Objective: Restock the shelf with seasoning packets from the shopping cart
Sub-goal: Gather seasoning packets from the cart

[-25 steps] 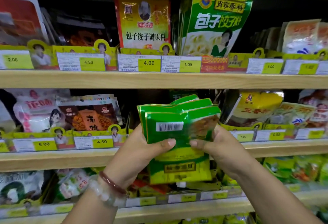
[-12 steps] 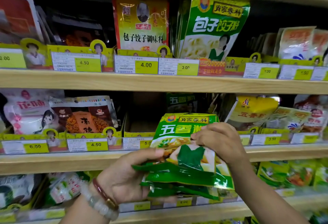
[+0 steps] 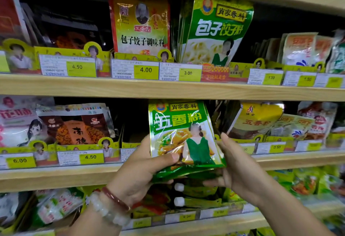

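I held a stack of glossy green plastic seasoning packets upright in front of the middle wooden shelf, its printed face with the white characters and the figure in a green top turned toward me. My left hand came up from the lower left with the palm turned inward; its thumb lay across the lower left of the front packet and the other fingers were curled round behind the stack, so that hand gripped it. On that wrist sat a dark red bangle and, just below it, a pale beaded bracelet. My right hand reached in from the lower right, forearm slanting up toward the shelf. Its fingers were nearly straight and pressed flat along the right edge of the stack, the fingertips pointing up, while the thumb reached in under the bottom edge. The bottom edges of the packets fanned out slightly between my two hands.

The stack stood before a dark gap in the row of goods on the middle shelf, just above the yellow price-tag strip. To the left of the gap sat a brown and orange foil packet; to the right leaned a yellow pouch with red characters. On the upper wooden shelf above stood a larger green and white dumpling-seasoning pouch beside a red and gold pouch.
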